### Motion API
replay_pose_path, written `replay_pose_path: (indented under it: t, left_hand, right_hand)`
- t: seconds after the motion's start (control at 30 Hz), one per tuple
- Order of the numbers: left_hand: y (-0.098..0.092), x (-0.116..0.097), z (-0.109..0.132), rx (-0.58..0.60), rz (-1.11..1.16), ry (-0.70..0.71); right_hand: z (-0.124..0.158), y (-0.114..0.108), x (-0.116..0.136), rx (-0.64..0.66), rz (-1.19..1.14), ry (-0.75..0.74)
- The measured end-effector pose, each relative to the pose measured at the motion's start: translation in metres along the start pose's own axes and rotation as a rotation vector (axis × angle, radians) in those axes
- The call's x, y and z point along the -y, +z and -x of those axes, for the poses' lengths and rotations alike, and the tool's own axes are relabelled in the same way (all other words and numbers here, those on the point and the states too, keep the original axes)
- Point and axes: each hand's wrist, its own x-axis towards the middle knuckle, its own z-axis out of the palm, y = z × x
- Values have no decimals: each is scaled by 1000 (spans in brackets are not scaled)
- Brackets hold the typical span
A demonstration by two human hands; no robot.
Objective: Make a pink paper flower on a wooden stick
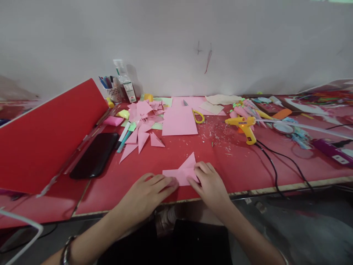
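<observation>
at the lower centre of the frame, the folded pink paper (183, 176) lies on the red table (234, 165); your left hand (150, 191) rests its fingertips on the left part, and your right hand (211, 183) sets thumb and curled fingers on the right end. i cannot tell whether either hand pinches the paper or only presses it. a pink sheet (179, 122) lies at mid-frame, a yellow glue gun (245, 123) right of centre

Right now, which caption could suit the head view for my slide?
Left hand and right hand on folded paper, with scissors and glue gun farther back on the red table.
</observation>
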Motion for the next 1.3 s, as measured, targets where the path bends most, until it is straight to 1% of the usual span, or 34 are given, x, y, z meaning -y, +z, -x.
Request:
replay_pose_path:
  t: [0.07, 0.13, 0.17, 0.23, 0.27, 0.3, 0.37, 0.43, 0.5, 0.67, 0.83, 0.97, 1.07, 1.13, 1.23, 1.3]
  left_hand:
    - [1, 2, 9, -13, -15, -33]
    - [1, 5, 16, -28, -29, -56]
    - [1, 6, 19, -35, -30, -62]
    - [2, 8, 22, -42, -18, -70]
    - [2, 8, 23, -40, -10, -75]
    - [3, 7, 23, -36, -2, -81]
    - [4, 6, 23, -25, 8, -93]
    - [5, 5, 23, -16, 12, -107]
    - [5, 5, 23, -8, 15, -114]
    - [3, 7, 22, -14, 21, -93]
    - [1, 8, 18, 14, 22, -86]
    - [1, 7, 18, 51, 12, -94]
    - [4, 6, 20, 51, 12, -109]
    - [6, 5, 21, 44, 10, -116]
    - [6, 4, 21, 50, -5, -107]
    - [4, 2, 19, 56, -14, -110]
  right_hand:
    - [1, 0, 0, -15, -12, 11]
    - [4, 1, 3, -90, -2, 23]
    - [6, 2, 6, -142, 21, 9]
    - [12, 3, 15, -210, 87, -79]
    - [15, 4, 20, -206, 112, -151]
    - [18, 5, 25, -172, 114, -213]
    - [23, 7, 32, -104, 84, -260]
    - [27, 7, 34, -81, 61, -223]
    - [31, 6, 31, -83, 55, -176]
    - [38, -6, 12, -40, 43, -145]
    - [46, -14, -4, -92, 43, -69]
    - [55, -15, -12, -86, 55, -79]
    - [57, -14, -18, -81, 46, -93]
    - [54, -14, -20, -79, 8, -67]
    - [41, -14, -19, -60, -79, 7]
    - [27, -15, -16, 33, -147, 4]
